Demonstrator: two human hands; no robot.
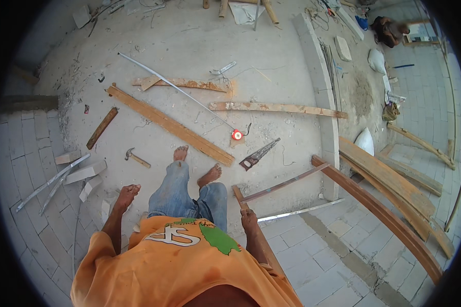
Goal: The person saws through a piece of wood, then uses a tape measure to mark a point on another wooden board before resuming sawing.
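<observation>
My right hand (249,220) is wrapped round one post of a brown wooden door frame (376,207), at my right side. A thin cross strip (287,183) joins that post to the other long one. My left hand (129,194) hangs at my left side with its fingers curled; whether anything is inside them is hidden. Nearest to it on the floor lies a hammer (138,158) with a wooden handle. In front of my feet are a long wooden plank (169,124), a handsaw (259,154) and a red tape measure (236,134) with its blade pulled far out.
Pale blocks (86,171) and metal strips (54,181) lie at the left. Farther boards (279,107) and a short dark timber (102,128) rest on the concrete floor. A low block wall (320,87) runs along the right, with stacked planks (389,179) beyond. Another person (388,31) is at far right.
</observation>
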